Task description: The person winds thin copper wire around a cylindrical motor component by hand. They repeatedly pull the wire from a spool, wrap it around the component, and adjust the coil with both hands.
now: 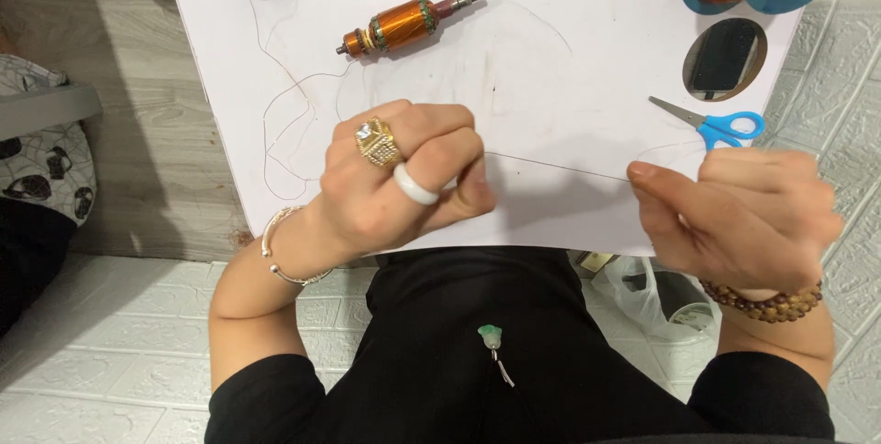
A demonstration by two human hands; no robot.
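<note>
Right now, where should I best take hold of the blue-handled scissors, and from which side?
Grip the scissors by the blue handle loops, coming from the right. The closed blades point left and the loops lie just above the right hand, which pinches a thin wire.

Glossy copper wire (560,165) over matt white table (569,68).

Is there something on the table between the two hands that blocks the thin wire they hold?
Nothing visible does. The thin wire runs straight from the left hand to the right hand over bare white table.
</note>
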